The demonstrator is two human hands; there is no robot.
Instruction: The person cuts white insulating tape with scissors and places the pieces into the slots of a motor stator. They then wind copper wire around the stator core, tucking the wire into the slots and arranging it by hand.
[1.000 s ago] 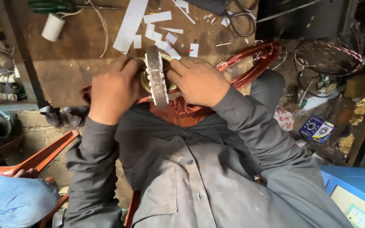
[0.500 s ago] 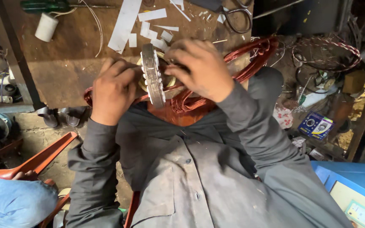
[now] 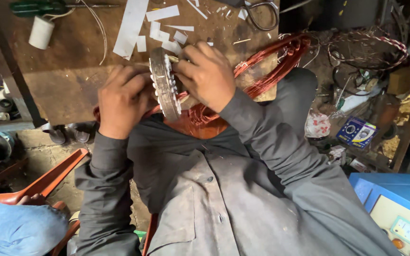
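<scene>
Wooden worktop [image 3: 72, 80] seen from above, strewn with white paper strips [image 3: 131, 23], a white cylindrical cup [image 3: 40, 32] at upper left with contents not visible, a green-handled screwdriver [image 3: 39, 7] along the top edge, and scissors [image 3: 262, 12] at upper right. Ring-shaped stator core [image 3: 164, 83] held on edge over the near border of the worktop, white slot insulators showing along its rim, copper wire coils [image 3: 266, 66] trailing from it to the right over the lap. Left hand [image 3: 119, 102] wrapped around the left face of the core, fingers curled, grip closed on it. Right hand [image 3: 205, 76] against the right face, fingertips pinched at the upper rim near the white insulators; whether they clamp an insulator or the core itself cannot be told. Grey shirt [image 3: 205, 199] filling the lower centre; orange chair arm [image 3: 48, 178] at lower left; small blue box [image 3: 357, 132] among clutter on the floor at right; blue machine casing [image 3: 395, 204] at lower right corner. Compared with half a second earlier: core tilted slightly more upright, right hand shifted a little lower on the rim, left hand unchanged in its hold.
</scene>
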